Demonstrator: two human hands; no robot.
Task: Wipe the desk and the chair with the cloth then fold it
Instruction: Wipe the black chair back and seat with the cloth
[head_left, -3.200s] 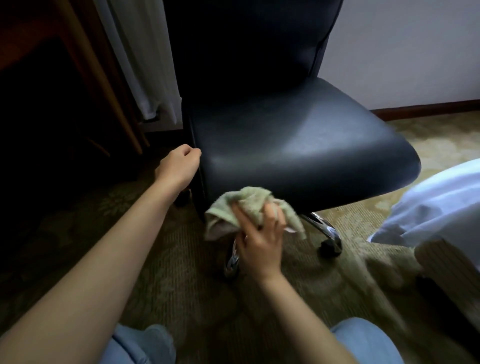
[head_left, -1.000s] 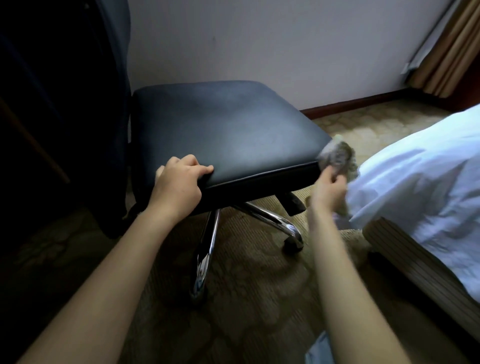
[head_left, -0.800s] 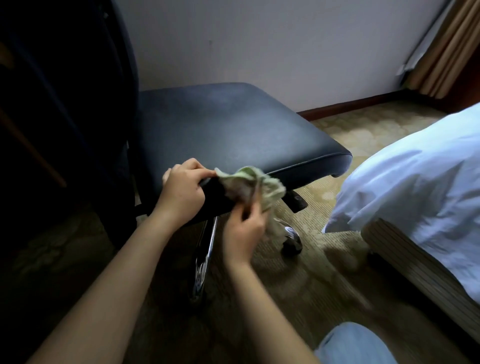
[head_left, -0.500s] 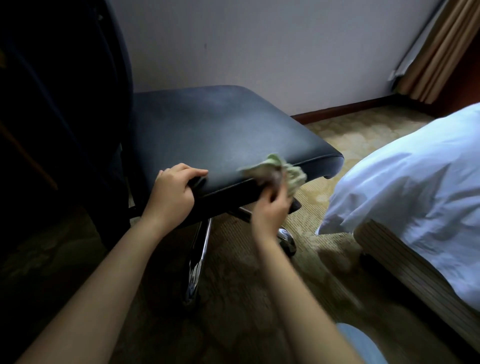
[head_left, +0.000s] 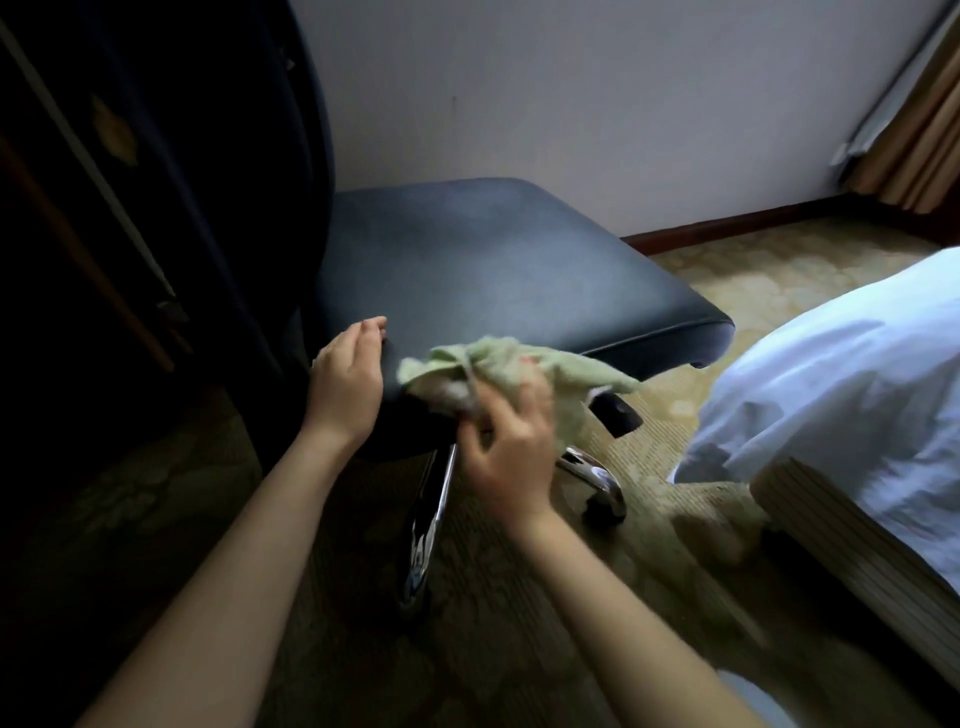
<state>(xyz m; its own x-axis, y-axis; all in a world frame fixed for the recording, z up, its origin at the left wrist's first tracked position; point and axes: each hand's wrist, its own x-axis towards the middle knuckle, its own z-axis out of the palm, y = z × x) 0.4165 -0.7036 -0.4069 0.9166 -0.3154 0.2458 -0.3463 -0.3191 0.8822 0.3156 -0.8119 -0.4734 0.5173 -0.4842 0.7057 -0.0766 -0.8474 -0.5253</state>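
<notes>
Here we have both our forearms (head_left: 218, 597), bare all the way back to the bottom edge. Our left hand (head_left: 345, 384) and right hand (head_left: 511, 457) are bare too. Bottom right, blurred, there's pale blue trouser fabric (head_left: 753, 706) on our knee.

No text, label, brand, number or sign can be read on the chair (head_left: 493, 270), cloth (head_left: 498, 364), wall (head_left: 571, 104), bed (head_left: 857, 374) or carpet (head_left: 519, 649)

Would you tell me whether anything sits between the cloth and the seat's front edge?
Nothing visible does; the cloth, in the right hand, is at the edge of the seat. The left hand rests beside it, leftward.
</notes>
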